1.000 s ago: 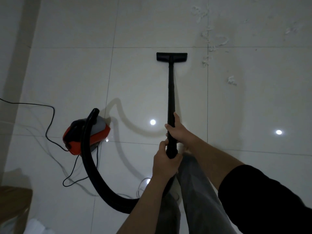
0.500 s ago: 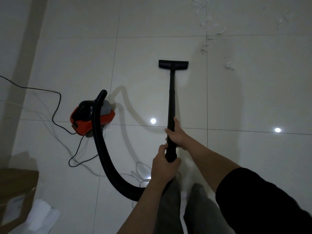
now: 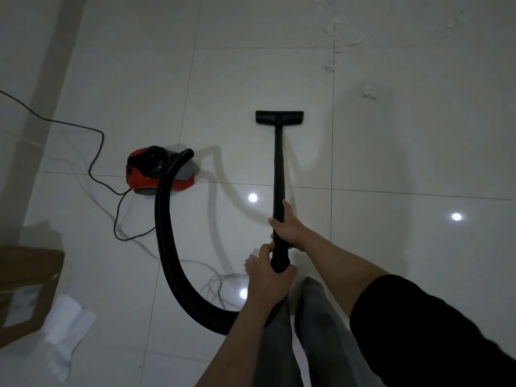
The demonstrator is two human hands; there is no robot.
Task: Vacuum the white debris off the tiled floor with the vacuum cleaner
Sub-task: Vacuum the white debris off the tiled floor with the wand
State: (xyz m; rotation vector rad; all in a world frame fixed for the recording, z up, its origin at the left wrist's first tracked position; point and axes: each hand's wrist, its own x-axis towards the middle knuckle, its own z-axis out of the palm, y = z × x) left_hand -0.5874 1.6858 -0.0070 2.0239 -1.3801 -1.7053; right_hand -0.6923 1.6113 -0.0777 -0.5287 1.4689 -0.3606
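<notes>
On the tiled floor (image 3: 391, 247), the white debris (image 3: 339, 44) lies scattered at the far right, well apart from the black floor nozzle (image 3: 279, 118), which sits flat on a tile nearer the person. The black wand (image 3: 279, 169) runs back from it to both hands. The right hand (image 3: 287, 227) grips the wand higher up, fingers curled round it; the left hand (image 3: 269, 280) holds its lower end. A ribbed hose (image 3: 167, 247) curves left to the red vacuum cleaner (image 3: 159, 174), its black cord (image 3: 95, 152) trailing beside it.
</notes>
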